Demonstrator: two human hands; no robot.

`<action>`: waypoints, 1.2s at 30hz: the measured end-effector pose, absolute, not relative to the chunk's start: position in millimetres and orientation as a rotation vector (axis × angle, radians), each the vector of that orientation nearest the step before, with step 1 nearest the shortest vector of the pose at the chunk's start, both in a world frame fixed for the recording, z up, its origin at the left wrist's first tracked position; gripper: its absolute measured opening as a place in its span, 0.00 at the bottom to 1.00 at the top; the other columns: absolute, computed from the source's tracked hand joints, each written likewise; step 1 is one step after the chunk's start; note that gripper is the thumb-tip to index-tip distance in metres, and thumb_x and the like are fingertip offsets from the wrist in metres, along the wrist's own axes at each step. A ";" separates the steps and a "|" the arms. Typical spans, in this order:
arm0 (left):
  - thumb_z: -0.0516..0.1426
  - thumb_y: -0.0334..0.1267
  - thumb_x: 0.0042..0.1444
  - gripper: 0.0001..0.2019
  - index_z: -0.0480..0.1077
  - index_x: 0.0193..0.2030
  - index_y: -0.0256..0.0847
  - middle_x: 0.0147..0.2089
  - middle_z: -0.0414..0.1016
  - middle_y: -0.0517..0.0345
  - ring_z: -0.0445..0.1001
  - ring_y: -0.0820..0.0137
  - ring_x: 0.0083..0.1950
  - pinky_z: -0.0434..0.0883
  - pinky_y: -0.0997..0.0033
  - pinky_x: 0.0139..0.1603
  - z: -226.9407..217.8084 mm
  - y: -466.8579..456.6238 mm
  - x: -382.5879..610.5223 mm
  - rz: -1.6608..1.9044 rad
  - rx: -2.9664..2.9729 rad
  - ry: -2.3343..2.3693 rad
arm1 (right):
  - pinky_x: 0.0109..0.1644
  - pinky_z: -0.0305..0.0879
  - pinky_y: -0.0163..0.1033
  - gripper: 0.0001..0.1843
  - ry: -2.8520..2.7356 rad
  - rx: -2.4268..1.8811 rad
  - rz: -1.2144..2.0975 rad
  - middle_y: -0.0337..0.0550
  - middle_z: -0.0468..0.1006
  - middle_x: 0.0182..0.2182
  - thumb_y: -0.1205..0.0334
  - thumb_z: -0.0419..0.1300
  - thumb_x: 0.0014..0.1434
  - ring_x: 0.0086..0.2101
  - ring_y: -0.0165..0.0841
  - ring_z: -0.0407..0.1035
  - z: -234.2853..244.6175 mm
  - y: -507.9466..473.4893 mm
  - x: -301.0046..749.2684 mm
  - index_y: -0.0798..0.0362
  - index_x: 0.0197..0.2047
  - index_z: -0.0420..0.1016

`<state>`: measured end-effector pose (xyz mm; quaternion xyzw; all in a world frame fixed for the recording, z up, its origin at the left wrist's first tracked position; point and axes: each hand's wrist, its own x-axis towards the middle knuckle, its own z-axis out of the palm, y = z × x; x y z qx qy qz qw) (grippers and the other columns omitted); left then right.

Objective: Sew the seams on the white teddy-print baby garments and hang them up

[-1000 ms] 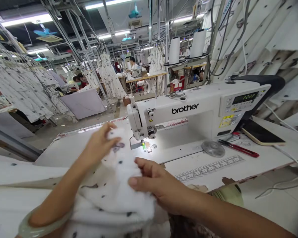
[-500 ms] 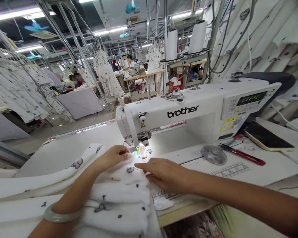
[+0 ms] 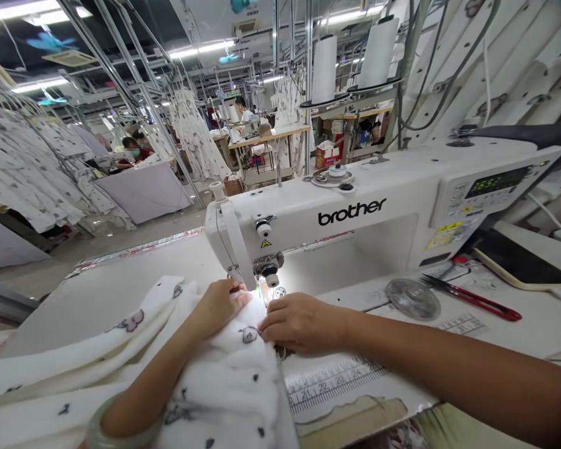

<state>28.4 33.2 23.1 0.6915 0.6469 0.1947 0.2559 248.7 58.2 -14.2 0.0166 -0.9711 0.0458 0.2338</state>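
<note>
White fabric with a printed flower pattern [image 3: 234, 374] lies gathered across the left of the machine bed, its upper end under the needle area of a white sewing machine [image 3: 280, 218]. My left hand [image 3: 222, 305], with a pale bangle [image 3: 121, 424] on its wrist, pinches the fabric just left of the presser foot; its fingertips are partly hidden by the machine head. On the fabric's right edge, in front of the needle, my right hand [image 3: 299, 321] has its fingers curled together around the cloth. The lamp lights the small gap between the hands and the needle.
Right of my forearm lie a clear round disc [image 3: 414, 299], red-handled thread snips [image 3: 477, 298] and a phone [image 3: 526, 255]. A printed ruler [image 3: 336, 383] runs along the front edge. Thread cones [image 3: 325, 68] stand behind. Co-workers sit at far tables.
My right hand's fingers, with the index stretched out before, are now curled on the fabric. My left hand has moved slightly closer to the needle. The view has shifted a little.
</note>
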 end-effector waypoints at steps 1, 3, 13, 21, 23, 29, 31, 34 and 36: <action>0.55 0.42 0.54 0.07 0.69 0.31 0.42 0.31 0.73 0.60 0.70 0.64 0.37 0.63 0.68 0.40 22.3 29.9 29.4 0.520 1.885 1.758 | 0.43 0.65 0.37 0.08 -2.675 0.064 0.169 0.42 0.80 0.39 0.70 0.53 0.64 0.39 0.32 0.69 -14.1 57.2 248.5 0.54 0.41 0.74; 0.56 0.42 0.54 0.07 0.70 0.30 0.42 0.30 0.74 0.61 0.71 0.65 0.36 0.63 0.68 0.40 20.6 21.6 30.8 0.495 1.894 1.759 | 0.43 0.65 0.38 0.08 -2.703 0.119 0.205 0.42 0.80 0.38 0.70 0.54 0.60 0.38 0.33 0.69 -12.6 54.1 248.1 0.54 0.40 0.74; 0.54 0.41 0.58 0.08 0.68 0.31 0.42 0.32 0.75 0.61 0.71 0.66 0.35 0.64 0.68 0.39 9.5 6.3 36.6 0.520 1.923 1.807 | 0.38 0.63 0.39 0.08 -2.702 0.210 0.249 0.44 0.78 0.34 0.65 0.53 0.61 0.34 0.34 0.68 -4.8 52.6 254.5 0.54 0.38 0.73; 0.54 0.40 0.59 0.07 0.68 0.32 0.42 0.33 0.75 0.58 0.72 0.65 0.37 0.64 0.67 0.39 13.2 1.6 43.5 0.517 1.972 1.829 | 0.52 0.66 0.43 0.14 -2.643 -0.141 0.296 0.51 0.78 0.46 0.59 0.52 0.69 0.46 0.37 0.68 -6.1 58.9 252.5 0.59 0.48 0.73; 0.54 0.39 0.59 0.05 0.69 0.35 0.42 0.37 0.75 0.57 0.72 0.64 0.40 0.65 0.66 0.42 10.6 0.6 43.4 0.528 2.025 1.853 | 0.52 0.66 0.43 0.13 -2.706 -0.187 0.259 0.50 0.78 0.44 0.61 0.52 0.70 0.45 0.37 0.67 -5.4 58.7 250.1 0.59 0.48 0.73; 0.54 0.40 0.60 0.06 0.70 0.37 0.41 0.38 0.73 0.54 0.69 0.59 0.46 0.65 0.62 0.47 6.4 2.1 43.6 0.373 2.084 2.016 | 0.48 0.66 0.42 0.10 -2.756 -0.206 0.173 0.48 0.78 0.39 0.64 0.54 0.68 0.41 0.35 0.67 -3.9 55.4 246.5 0.58 0.46 0.74; 0.54 0.40 0.59 0.06 0.70 0.35 0.41 0.39 0.73 0.53 0.69 0.58 0.47 0.65 0.60 0.48 6.1 3.3 44.2 0.352 2.073 2.036 | 0.48 0.65 0.42 0.09 -2.757 -0.237 0.161 0.48 0.78 0.39 0.63 0.54 0.68 0.41 0.36 0.66 -4.0 54.4 247.0 0.57 0.46 0.74; 0.54 0.39 0.58 0.05 0.69 0.35 0.42 0.44 0.72 0.53 0.67 0.57 0.51 0.63 0.57 0.52 3.9 4.8 45.9 0.343 2.060 2.062 | 0.50 0.62 0.43 0.09 -2.767 -0.283 0.133 0.47 0.78 0.40 0.61 0.54 0.69 0.43 0.36 0.66 -3.8 53.5 248.4 0.56 0.45 0.73; 0.53 0.37 0.58 0.05 0.68 0.34 0.42 0.48 0.70 0.52 0.66 0.57 0.54 0.62 0.55 0.54 1.6 6.6 47.9 0.338 2.049 2.080 | 0.51 0.60 0.44 0.10 -2.774 -0.297 0.094 0.46 0.78 0.41 0.60 0.52 0.70 0.44 0.37 0.66 -3.0 53.7 249.1 0.56 0.43 0.72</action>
